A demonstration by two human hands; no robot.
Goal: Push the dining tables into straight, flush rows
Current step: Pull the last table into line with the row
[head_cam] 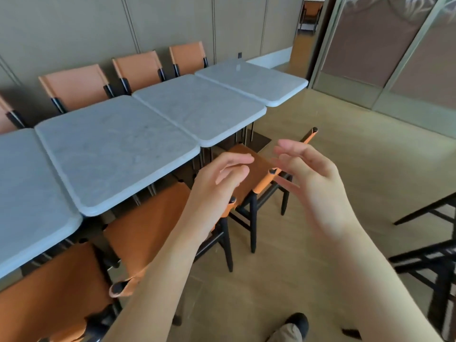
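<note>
Several grey marble dining tables stand edge to edge in a row running from the near left to the far right: the nearest table [29, 193], a second table [116, 154], a third table [199, 109] and the farthest table [254, 80]. The farthest one juts out to the right of the third table's front edge. My left hand [217, 183] and my right hand [318, 183] hover in the air in front of the row, above an orange chair [249, 169]. Both have loosely spread fingers and hold nothing, and neither touches a table.
Orange chairs with black legs line the wall behind the tables [76, 82] and tuck under the near side [148, 223]. Dark chair frames [429, 262] stand at the right. A wooden floor [333, 149] stretches to glass partitions [394, 58]. My shoe [296, 322] shows below.
</note>
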